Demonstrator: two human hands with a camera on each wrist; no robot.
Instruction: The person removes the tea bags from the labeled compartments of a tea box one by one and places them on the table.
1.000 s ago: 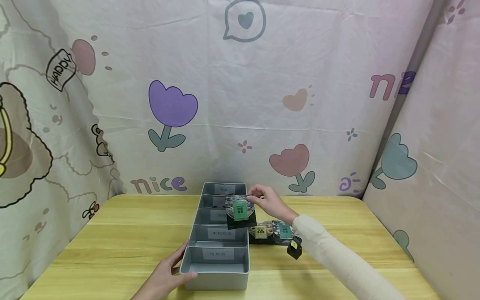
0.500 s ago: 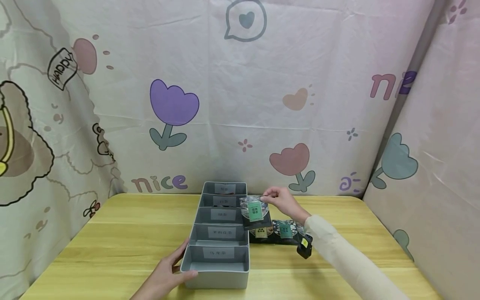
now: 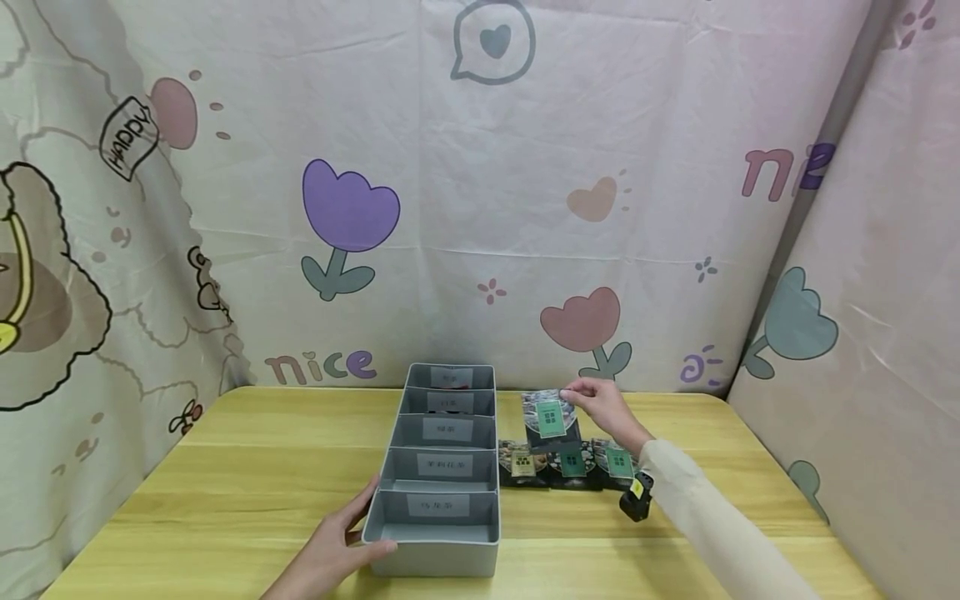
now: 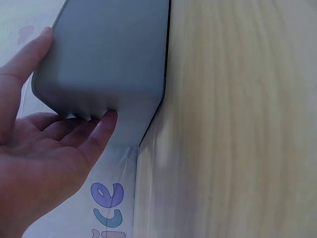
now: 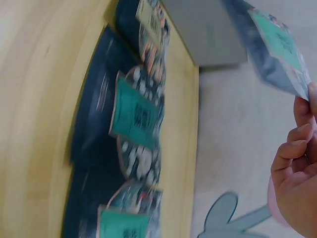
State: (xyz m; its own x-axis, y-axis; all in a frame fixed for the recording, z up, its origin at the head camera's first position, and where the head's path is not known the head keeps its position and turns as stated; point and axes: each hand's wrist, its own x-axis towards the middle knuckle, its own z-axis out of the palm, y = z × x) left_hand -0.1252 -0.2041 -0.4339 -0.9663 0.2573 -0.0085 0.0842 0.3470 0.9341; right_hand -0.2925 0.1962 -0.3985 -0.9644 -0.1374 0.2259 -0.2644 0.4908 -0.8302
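The grey box (image 3: 433, 562) was taken as reference; it stood lengthwise on the wooden table (image 3: 247, 467), its five compartments each bearing a white label (image 3: 438, 506). The left hand (image 3: 337, 542) gripped the box's near left corner, thumb on the front wall, fingers bent against the left wall; the right hand (image 3: 606, 410) held a green-labelled packet (image 3: 551, 421) by its upper corner, thumb and fingers pinched narrow; that packet was raised to the right of the box, apart from its wall.

The work was judged part-way; a reddish sliver (image 3: 453, 387) showed in the box's rearmost compartment and a dark patch (image 3: 450, 412) in the second, suggesting packets already placed; grey floor showed in the two nearest compartments; the middle one's bottom was hidden. To the right of the box lay a row: the yellow-labelled packet (image 3: 522, 467) nearest, then the middle packet (image 3: 573, 468), then the outer packet (image 3: 617, 462); these and the held one appeared outstanding.

The box's far end stood close to the curtain (image 3: 442, 321), which left little room behind; bare wood extended left of the box and to its right, before the row; the dividers were closely spaced and called for careful entry.
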